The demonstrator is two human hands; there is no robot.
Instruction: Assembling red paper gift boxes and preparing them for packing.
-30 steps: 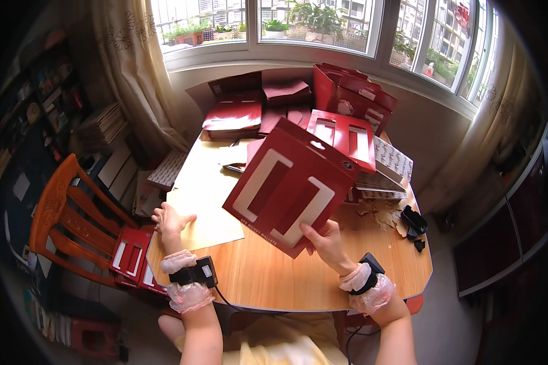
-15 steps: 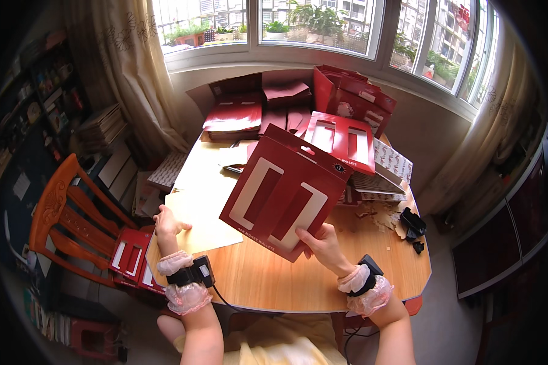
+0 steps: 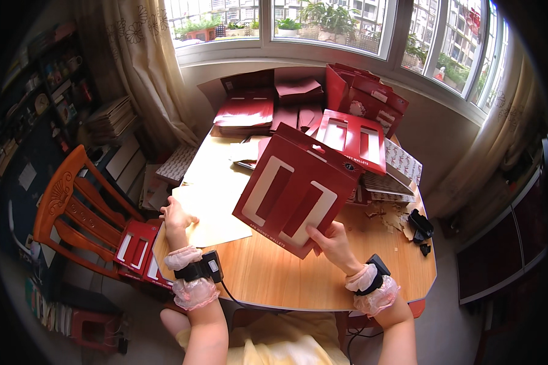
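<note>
My right hand (image 3: 330, 244) pinches the lower right corner of a flat red cardboard package (image 3: 288, 201), thumb on its front. The package is tilted above the table, with two bracket-shaped white windows and a hang hole near its top edge. My left hand (image 3: 178, 215) lies at the table's left edge with thumb and fingers apart, holding nothing. Beside it is a pale sheet of card or paper (image 3: 216, 210), partly behind the held package.
The wooden table (image 3: 268, 280) bears red card stacks (image 3: 245, 114), a similar windowed package (image 3: 353, 140), a red box (image 3: 371, 100) and paper scraps with a black object (image 3: 420, 225). More red packages (image 3: 134, 246) lie on a wooden chair (image 3: 82, 201) at the left.
The whole view has shifted slightly, moving the scene to the right. My right hand still holds the package at the same corner, and my left hand stays at the table edge.
</note>
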